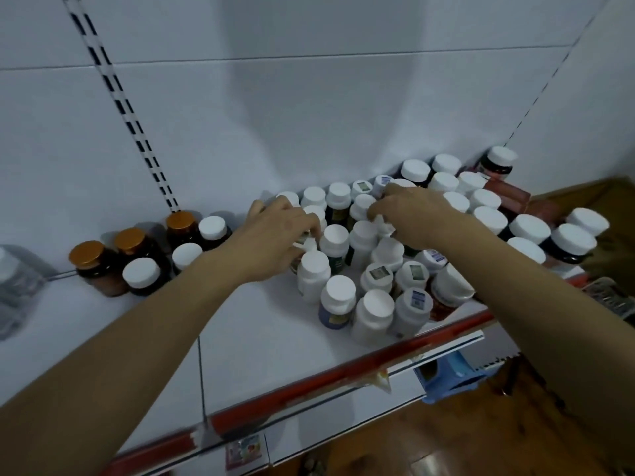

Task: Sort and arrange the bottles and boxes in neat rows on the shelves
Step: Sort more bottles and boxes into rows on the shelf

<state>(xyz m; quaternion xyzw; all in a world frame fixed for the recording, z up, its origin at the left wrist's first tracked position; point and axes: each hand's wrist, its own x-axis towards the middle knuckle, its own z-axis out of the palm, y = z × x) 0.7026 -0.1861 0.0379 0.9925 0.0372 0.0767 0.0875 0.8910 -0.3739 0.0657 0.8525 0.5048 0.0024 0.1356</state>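
A white shelf point(240, 331) with a red front edge carries many pill bottles. A dense cluster of white-capped bottles point(374, 304) fills the middle. My left hand point(275, 235) reaches into its left side, fingers curled round a small white-capped bottle point(304, 243). My right hand point(409, 211) is over the cluster's back, its fingers curled on a white bottle point(383, 226). Dark bottles with gold caps point(86, 257) and white caps point(141, 273) stand in rows at the left. Larger dark bottles with white caps point(529, 228) stand in rows at the right.
A red box point(508, 194) lies behind the right-hand bottles near the wall. A clear plastic item point(13, 283) sits at the far left of the shelf. A blue object point(450, 372) and wooden floor point(446, 441) show below the shelf edge.
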